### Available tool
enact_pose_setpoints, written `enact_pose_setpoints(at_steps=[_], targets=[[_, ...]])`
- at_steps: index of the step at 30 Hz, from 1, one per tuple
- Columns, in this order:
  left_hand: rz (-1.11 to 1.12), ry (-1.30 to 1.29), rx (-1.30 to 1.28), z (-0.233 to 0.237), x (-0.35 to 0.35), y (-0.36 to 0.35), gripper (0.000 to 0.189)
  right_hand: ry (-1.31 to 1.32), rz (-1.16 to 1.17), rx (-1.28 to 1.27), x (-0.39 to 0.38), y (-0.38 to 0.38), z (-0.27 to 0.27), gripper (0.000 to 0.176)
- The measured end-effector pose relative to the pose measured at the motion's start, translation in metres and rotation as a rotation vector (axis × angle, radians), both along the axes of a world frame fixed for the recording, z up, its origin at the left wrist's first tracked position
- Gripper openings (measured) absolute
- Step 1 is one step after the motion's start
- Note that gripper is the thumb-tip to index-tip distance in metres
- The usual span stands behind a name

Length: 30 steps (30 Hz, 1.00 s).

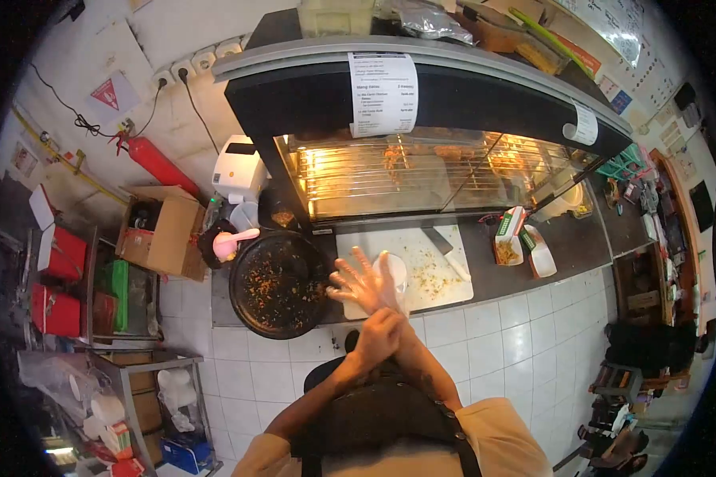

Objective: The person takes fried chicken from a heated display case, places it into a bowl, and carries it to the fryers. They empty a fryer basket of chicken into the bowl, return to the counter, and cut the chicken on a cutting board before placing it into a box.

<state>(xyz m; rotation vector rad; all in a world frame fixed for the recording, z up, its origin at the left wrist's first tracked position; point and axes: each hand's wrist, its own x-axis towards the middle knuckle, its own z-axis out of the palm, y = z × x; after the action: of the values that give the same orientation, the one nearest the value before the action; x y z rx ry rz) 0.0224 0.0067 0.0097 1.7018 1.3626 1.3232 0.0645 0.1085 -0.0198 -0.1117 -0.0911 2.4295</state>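
Note:
My right hand (363, 285) is stretched over the white cutting board (358, 241) with its fingers spread. It looks glossy, as if covered by a thin clear plastic glove. Closed at the right wrist, my left hand (380, 334) pinches what seems to be the glove's cuff. A small white round item (396, 273) lies on the board beside the right hand, partly hidden by it. Farther right on the board are a cleaver (445, 250) with a white handle and scattered brown crumbs (431, 282).
Left of the board sits a round black tray (254, 266) with crumbs. A lit glass food warmer (445, 179) stands behind. Two paper food boxes (507, 238) are on the right, one holding fries. A pink-handled scoop (235, 241), receipt printer (239, 171) and cardboard box (171, 234) stand left.

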Motion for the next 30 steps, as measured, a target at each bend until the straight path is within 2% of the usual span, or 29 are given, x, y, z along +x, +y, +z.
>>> enact_pose_setpoints(at_steps=[2, 3, 5, 7, 10, 13, 16, 17, 20, 23, 26, 27, 29, 30], targets=[[-0.083, -0.056, -0.039, 0.007, -0.004, -0.007, 0.006, -0.058, -0.112, 0.009, 0.007, -0.001, -0.009, 0.07], [-0.068, -0.018, 0.184, 0.007, -0.019, 0.009, 0.021, -0.074, -0.15, -0.016, 0.015, -0.001, -0.003, 0.067], [0.238, 0.168, 0.24, 0.037, -0.055, 0.053, 0.05, -0.163, -0.244, -0.043, 0.036, -0.013, 0.021, 0.063], [0.506, 0.316, 0.325, 0.028, -0.09, 0.112, 0.074, -0.264, -0.329, -0.049, 0.064, -0.022, 0.028, 0.062], [0.589, 0.151, 0.31, 0.022, -0.103, 0.168, 0.076, -0.302, -0.423, -0.09, 0.108, -0.044, 0.016, 0.058], [0.633, 0.391, 0.274, 0.016, -0.09, 0.184, 0.075, -0.307, -0.51, -0.169, 0.14, -0.069, -0.009, 0.053], [0.761, 0.457, 0.292, -0.018, -0.092, 0.227, 0.082, -0.34, -0.634, -0.268, 0.17, -0.098, -0.027, 0.05], [0.824, 0.458, 0.313, -0.019, -0.079, 0.242, 0.084, -0.361, -0.662, -0.254, 0.178, -0.106, -0.029, 0.05], [0.802, 0.562, 0.437, -0.036, -0.029, 0.266, 0.082, -0.454, -0.756, -0.29, 0.2, -0.122, -0.02, 0.054], [0.276, 1.112, -0.544, 0.04, 0.053, 0.263, 0.079, -0.468, -0.82, -0.308, 0.216, -0.119, -0.018, 0.059], [0.114, 0.518, 0.339, -0.025, 0.055, 0.268, 0.077, -0.487, -0.82, -0.279, 0.216, -0.115, -0.038, 0.06], [0.025, 0.305, 0.377, -0.019, 0.053, 0.258, 0.08, -0.501, -0.813, -0.277, 0.219, -0.115, -0.041, 0.06], [0.407, 0.389, 0.449, -0.009, 0.019, 0.241, 0.084, -0.53, -0.812, -0.264, 0.226, -0.115, -0.045, 0.061], [0.583, 0.188, 0.43, -0.017, -0.004, 0.239, 0.086, -0.552, -0.816, -0.27, 0.229, -0.112, -0.045, 0.06]])
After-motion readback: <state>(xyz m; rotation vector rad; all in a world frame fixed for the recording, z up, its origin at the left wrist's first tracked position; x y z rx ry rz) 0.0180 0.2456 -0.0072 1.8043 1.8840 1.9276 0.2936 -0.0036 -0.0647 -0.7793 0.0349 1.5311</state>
